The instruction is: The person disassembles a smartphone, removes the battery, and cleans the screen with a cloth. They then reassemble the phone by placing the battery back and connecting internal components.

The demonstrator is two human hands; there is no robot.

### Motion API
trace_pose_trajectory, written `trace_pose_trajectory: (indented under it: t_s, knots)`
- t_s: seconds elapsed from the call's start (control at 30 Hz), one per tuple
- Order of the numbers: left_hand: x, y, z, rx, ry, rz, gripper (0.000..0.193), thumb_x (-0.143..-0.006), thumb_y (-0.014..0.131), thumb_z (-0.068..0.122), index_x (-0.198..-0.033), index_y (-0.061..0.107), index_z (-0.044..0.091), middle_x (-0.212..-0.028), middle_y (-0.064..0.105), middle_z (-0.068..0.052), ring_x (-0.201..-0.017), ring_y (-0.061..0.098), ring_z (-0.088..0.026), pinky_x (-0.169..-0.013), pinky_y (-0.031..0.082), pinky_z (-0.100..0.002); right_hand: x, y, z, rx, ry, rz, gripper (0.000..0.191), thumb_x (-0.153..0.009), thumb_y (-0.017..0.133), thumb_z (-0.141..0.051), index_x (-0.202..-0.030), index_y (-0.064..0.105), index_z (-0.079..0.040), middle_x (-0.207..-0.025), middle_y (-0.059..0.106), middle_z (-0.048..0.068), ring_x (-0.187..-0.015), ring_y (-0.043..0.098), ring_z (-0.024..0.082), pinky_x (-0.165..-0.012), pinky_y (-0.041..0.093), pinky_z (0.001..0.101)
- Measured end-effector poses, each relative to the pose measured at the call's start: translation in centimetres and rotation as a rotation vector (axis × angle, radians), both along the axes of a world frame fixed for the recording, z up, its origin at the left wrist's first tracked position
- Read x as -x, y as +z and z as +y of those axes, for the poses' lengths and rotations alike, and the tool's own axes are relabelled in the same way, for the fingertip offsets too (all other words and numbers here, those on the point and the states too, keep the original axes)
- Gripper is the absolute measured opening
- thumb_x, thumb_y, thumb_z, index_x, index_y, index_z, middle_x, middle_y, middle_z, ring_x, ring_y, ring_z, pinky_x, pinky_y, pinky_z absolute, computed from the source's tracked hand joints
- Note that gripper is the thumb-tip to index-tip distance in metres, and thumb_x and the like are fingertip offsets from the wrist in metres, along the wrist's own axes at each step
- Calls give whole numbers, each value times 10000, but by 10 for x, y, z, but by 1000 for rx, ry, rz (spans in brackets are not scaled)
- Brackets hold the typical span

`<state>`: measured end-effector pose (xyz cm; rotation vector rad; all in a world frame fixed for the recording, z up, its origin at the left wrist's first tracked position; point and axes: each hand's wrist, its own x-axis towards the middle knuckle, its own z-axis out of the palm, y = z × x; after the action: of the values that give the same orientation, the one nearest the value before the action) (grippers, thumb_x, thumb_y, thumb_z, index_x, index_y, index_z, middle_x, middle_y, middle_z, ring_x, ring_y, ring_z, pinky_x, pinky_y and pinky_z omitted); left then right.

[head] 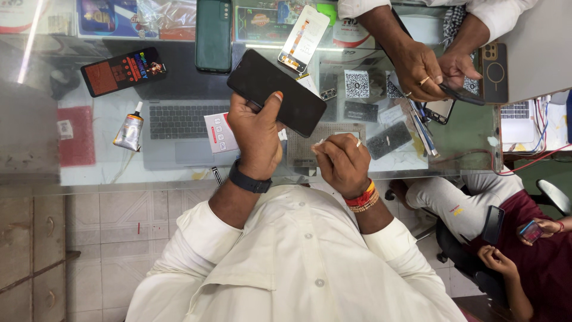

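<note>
Left hand [256,134]: it holds the phone [277,91] from below; the thumb lies on the dark screen and the other fingers are closed behind the lower edge.
Phone: a black slab with the screen dark, held in the air above the desk [471,134], over the laptop [179,122]. Its long axis runs diagonally, from upper left to lower right; the upper-left end points away from the person, toward the green phone [213,34].
Right hand [342,162]: it is just beside the phone's lower-right corner, apart from it. The fingers are curled narrow and pinch a small white piece [317,143]; I cannot tell what the piece is.
Wrists: a black watch [249,180] on the left, red and gold bangles [363,198] on the right.
Desk: a glass top. A glue tube [130,129] lies left of the laptop, a black box [123,71] is further back, a white card [220,132] is near the left hand.
Other people: across the desk, two hands [432,71] hold another dark phone. At lower right, a seated person [524,250] holds a phone too.
</note>
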<state>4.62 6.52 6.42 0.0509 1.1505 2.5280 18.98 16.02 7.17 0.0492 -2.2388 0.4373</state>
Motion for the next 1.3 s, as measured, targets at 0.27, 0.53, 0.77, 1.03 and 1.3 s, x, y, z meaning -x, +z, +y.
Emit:
trace_pose_trajectory:
  t_s: [0.27, 0.53, 0.77, 1.03, 1.3]
  knots:
    - [-2, -3, 3, -48, 16, -44, 332, -917, 691, -92, -1212, 591, 24, -1009, 677, -52, -818, 682, -85, -576, 586, -226, -2, -6, -17, 728, -30, -40, 63, -1017, 681, 1, -1071, 686, 32, -1006, 694, 100, -806, 682, 157, -695, 569, 286]
    - [-12, -9, -1, 18, 149, 277, 341, -972, 706, -110, -1267, 568, -7, -1131, 690, -75, -993, 678, -100, -893, 566, -236, 12, -5, -24, 1627, 130, -92, 81, -956, 718, -23, -987, 706, 50, -841, 704, 88, -675, 664, 135, -585, 566, 276]
    - [-15, -5, -10, 89, 151, 380, 317, -984, 720, -86, -1240, 554, 0, -1112, 689, -61, -985, 692, -91, -859, 578, -236, 13, 2, -25, 1554, 129, -177, 113, -1003, 674, -37, -956, 711, 59, -841, 700, 94, -689, 666, 131, -575, 570, 284]
    - [-13, -7, -8, 60, 167, 287, 325, -958, 723, -89, -1231, 572, 2, -1061, 701, -56, -928, 683, -83, -825, 561, -223, 10, -2, -27, 1544, 164, -159, 172, -1061, 575, -64, -1016, 694, 52, -889, 697, 102, -732, 686, 137, -616, 604, 293]
    - [-10, -5, -6, -26, 141, 164, 360, -931, 717, -102, -1247, 576, -3, -1042, 690, -56, -867, 663, -81, -732, 533, -227, 3, -6, -23, 1486, 122, -138, 184, -1037, 600, -24, -1162, 700, 67, -967, 711, 97, -794, 682, 132, -694, 624, 302]
